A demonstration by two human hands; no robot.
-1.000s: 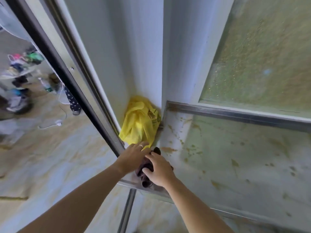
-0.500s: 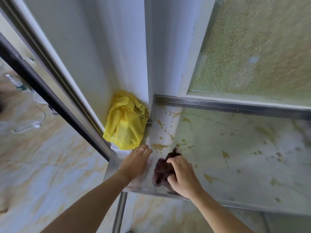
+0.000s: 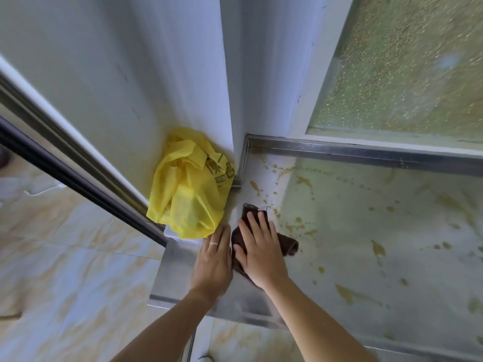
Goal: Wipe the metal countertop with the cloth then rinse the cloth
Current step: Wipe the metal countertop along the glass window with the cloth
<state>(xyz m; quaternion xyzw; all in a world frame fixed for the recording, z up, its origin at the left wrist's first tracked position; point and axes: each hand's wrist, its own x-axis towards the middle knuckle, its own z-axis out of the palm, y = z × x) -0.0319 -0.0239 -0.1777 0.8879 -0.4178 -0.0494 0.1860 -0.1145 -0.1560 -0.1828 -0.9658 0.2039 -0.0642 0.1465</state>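
Looks like a home, probably a small kitchen or utility corner off a living area. There's a stainless metal countertop (image 3: 366, 231) with a raised rim, pushed into a corner of plain white walls (image 3: 130, 74), and it's spattered with yellowish-brown stains. On the far right is a frosted, pebbled glass window (image 3: 407, 61) in a white frame. A crumpled yellow plastic shopping bag (image 3: 190, 194) sits in the corner beside the counter. To the left runs a dark sliding door track (image 3: 78, 184), with marbled beige floor tiles (image 3: 65, 270) beyond it. Pretty domestic overall, not commercial.
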